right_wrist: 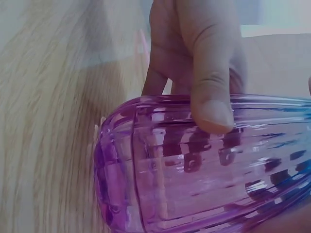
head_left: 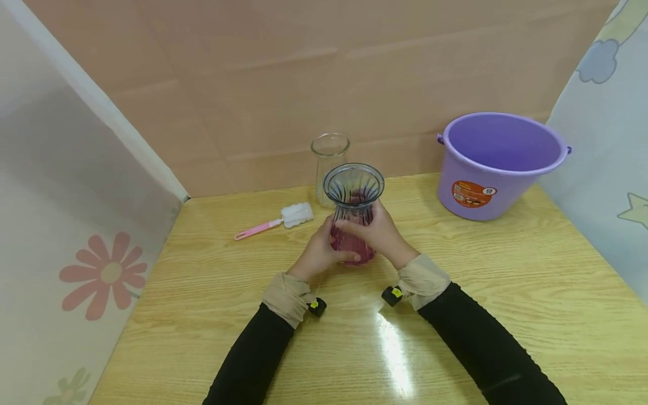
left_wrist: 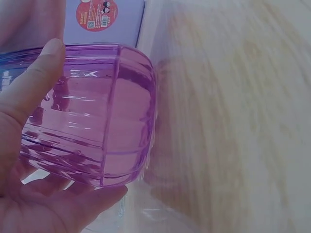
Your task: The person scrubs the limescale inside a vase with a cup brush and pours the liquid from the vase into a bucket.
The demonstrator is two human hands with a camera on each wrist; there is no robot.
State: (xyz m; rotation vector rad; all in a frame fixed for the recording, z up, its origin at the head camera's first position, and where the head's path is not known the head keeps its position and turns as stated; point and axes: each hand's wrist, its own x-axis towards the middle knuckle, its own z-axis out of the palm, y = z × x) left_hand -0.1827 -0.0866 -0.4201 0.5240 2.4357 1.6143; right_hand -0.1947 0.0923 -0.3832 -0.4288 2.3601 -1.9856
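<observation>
A ribbed glass vase (head_left: pixel 353 216), blue-grey at its flared rim and pink-purple toward the base, stands upright between both hands. My left hand (head_left: pixel 324 248) grips its lower left side, thumb across the front, as the left wrist view also shows on the purple glass (left_wrist: pixel 87 116). Higher on the right side, my right hand (head_left: pixel 382 233) holds the vase with its thumb over the front. In the right wrist view the base of the vase (right_wrist: pixel 184 170) is close over the wood table. Behind it stands a clear glass vase (head_left: pixel 322 169), partly hidden.
A white sponge brush (head_left: pixel 297 215) with a pink handle lies left of the vases. At the back right stands a purple bucket (head_left: pixel 468 188) with a red label. A brown sheet (head_left: pixel 253 101) hangs behind the wooden table (head_left: pixel 202 304).
</observation>
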